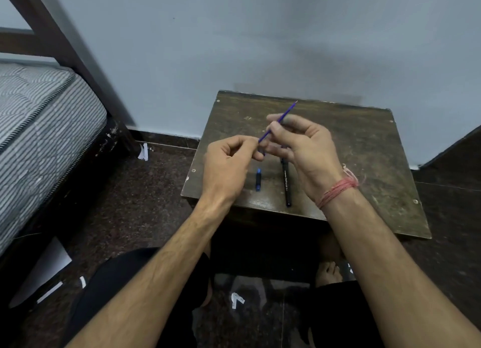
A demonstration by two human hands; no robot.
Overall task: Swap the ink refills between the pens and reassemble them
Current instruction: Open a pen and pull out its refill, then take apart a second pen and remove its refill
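A: Starting at the left, what is the left hand [229,160] doing?

B: Its fingers are curled, and thumb and forefinger seem to pinch the lower end of the blue refill [278,121]. The contact itself is partly hidden, so I say that with some doubt.

A: And the refill?

B: Bare, out of any barrel, held above the table [364,149], slanting up and away with its tip toward the wall.

A: Below it?

B: A short blue cap [258,179] lies on the table, and just beside it, to the right, a black pen [286,183], apparently whole.

A: The right hand [304,149]?

B: Its fingertips close round the refill's middle; the other fingers are loosely curled. Something dark may sit in the palm, I cannot tell.

A: So the step?

B: Blue refill extracted, I judge. Next, set it down and open the black pen, taking care not to bend the refill.
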